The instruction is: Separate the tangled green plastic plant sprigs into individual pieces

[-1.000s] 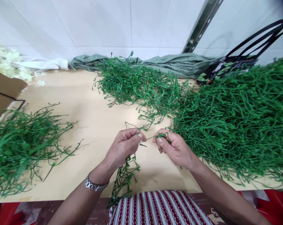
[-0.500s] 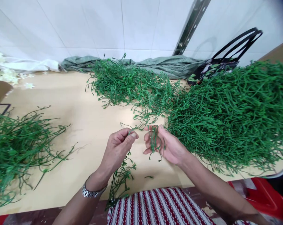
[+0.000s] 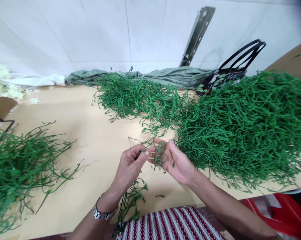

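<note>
A small green plastic sprig (image 3: 161, 154) with thin curling stems lies in the upturned palm of the right hand (image 3: 176, 162), draped over its loosely curled fingers, which are half open rather than clamped. The left hand (image 3: 130, 165) sits just beside it, thumb and forefinger pinched together on a thin green stem that runs across to the sprig, so the two hands nearly touch above the pale wooden counter (image 3: 90, 140). A longer branching green plastic stem (image 3: 129, 203) hangs down from under the left hand past the counter's near edge. The left forearm comes up from below with a silver metal wristwatch (image 3: 100, 213) on the wrist; the right forearm reaches in from the lower right, palm turned up and inward.

A large heap of green plastic stems (image 3: 245, 126) lies just right of the right hand, a smaller tangled green pile (image 3: 138, 98) lies beyond the hands, and a loose green pile (image 3: 18, 166) lies well apart to the left. A red-and-white striped cloth (image 3: 170, 225) shows at the bottom edge.
</note>
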Tool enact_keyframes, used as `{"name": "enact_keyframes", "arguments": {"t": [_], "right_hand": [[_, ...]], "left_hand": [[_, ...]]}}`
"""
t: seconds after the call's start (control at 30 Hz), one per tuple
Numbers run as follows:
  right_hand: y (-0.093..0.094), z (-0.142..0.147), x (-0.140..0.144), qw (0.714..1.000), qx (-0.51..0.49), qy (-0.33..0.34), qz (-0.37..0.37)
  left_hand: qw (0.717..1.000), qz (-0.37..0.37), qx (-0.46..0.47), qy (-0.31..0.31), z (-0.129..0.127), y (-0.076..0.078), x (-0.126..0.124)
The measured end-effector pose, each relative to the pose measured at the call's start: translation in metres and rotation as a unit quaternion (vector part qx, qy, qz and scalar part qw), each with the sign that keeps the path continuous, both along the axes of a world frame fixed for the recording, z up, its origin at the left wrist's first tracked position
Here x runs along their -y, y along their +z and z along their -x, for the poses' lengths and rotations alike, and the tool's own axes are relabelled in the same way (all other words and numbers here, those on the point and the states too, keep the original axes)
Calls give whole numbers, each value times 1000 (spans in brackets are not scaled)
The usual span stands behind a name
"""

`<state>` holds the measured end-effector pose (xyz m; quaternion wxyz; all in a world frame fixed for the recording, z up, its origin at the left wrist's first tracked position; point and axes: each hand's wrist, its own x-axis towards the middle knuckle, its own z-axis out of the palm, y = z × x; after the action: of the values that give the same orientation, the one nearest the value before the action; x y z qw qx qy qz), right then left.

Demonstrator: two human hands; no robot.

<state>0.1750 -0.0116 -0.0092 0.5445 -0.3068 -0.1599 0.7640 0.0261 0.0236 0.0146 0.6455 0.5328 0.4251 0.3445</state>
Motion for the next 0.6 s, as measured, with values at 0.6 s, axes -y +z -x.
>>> {"name": "enact_keyframes", "arguments": {"t": [0.6], "right_hand": [[-8, 12, 7, 980, 199, 2, -21]], "left_hand": [[997, -29, -45, -52, -12, -15, 2]]}}
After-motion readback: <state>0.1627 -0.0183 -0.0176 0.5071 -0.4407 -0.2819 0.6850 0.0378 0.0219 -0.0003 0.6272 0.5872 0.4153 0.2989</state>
